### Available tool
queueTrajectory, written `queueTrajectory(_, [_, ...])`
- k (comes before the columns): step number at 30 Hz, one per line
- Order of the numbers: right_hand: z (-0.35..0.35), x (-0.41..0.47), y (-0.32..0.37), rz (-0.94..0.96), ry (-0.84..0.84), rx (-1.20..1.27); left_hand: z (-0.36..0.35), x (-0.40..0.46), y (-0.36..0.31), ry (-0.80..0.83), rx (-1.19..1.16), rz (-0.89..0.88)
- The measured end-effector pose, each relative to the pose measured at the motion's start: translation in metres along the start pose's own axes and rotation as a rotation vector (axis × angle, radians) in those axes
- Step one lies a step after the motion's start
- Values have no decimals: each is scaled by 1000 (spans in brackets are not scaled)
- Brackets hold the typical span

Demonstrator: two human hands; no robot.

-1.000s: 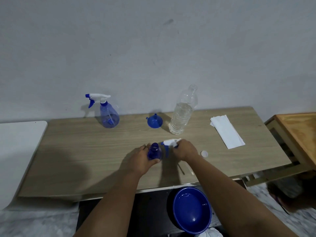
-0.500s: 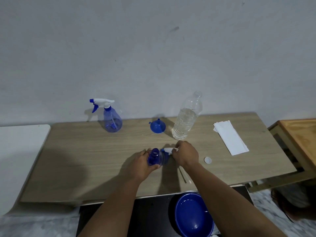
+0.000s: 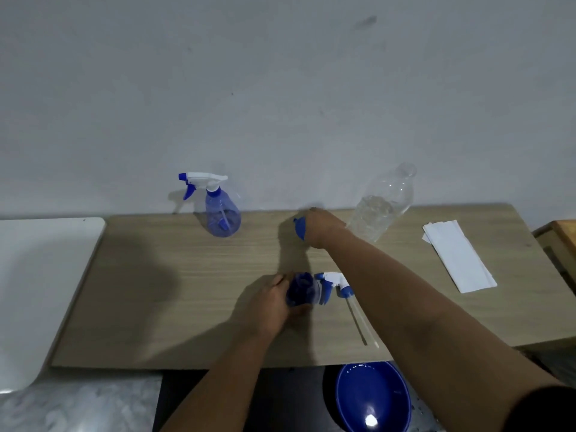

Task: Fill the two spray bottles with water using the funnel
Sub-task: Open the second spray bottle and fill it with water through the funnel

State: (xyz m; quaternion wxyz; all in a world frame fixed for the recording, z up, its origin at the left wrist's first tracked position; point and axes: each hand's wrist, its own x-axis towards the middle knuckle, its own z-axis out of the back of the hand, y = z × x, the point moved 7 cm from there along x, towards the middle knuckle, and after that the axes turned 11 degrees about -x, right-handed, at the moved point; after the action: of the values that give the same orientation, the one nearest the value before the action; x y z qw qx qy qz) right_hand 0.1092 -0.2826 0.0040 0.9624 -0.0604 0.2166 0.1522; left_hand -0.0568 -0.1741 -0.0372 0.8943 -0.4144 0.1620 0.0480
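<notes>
The surface (image 3: 187, 275) looks like matt, pale wood-grain laminate. At its back edge the capped spray bottle (image 3: 223, 215) is translucent blue plastic under a white and blue plastic trigger head, and the water bottle (image 3: 381, 207) is clear, ribbed plastic. Near the right edge lies matt white folded paper (image 3: 456, 255); below the front edge, a glossy blue plastic bowl (image 3: 372, 397).

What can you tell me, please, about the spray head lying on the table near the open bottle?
The spray head is white plastic with a blue trigger, nozzle tip and screw collar, unscrewed and lying on its side on the wooden table. Its thin pale dip tube trails toward the near edge. It lies close beside the open bottle; neither hand touches it.
</notes>
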Motion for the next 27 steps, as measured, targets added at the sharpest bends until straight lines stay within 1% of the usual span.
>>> queueTrajectory(2, [0, 2, 0, -35, -24, -53, 0, 2, 3, 1, -7, 3])
queueTrajectory(5, [-5, 3, -4, -115, -4, -93, 1, 2, 3, -14, -18, -13])
queueTrajectory(9, [-20, 9, -1, -63, 72, -145, 1, 6, 3, 7, -20, -9])
queueTrajectory(13, [-24, 13, 2, -60, 69, -209, 0, 7, 3, 9, 0, -28])
queueTrajectory(17, [-31, 11, 3, -63, 121, -196, -2, 7, 2, 8, -1, -30])
queueTrajectory(23, [-29, 7, 9, -33, 108, -197, 0, 6, -1, -22, -21, -31])
queueTrajectory(25, [-21, 3, 7, -31, 61, -129, 0, 4, -3, -29, -24, -14])
queueTrajectory(27, [-8, -6, 2, -42, 17, 1, -1, 2, -5, -28, -26, -1])
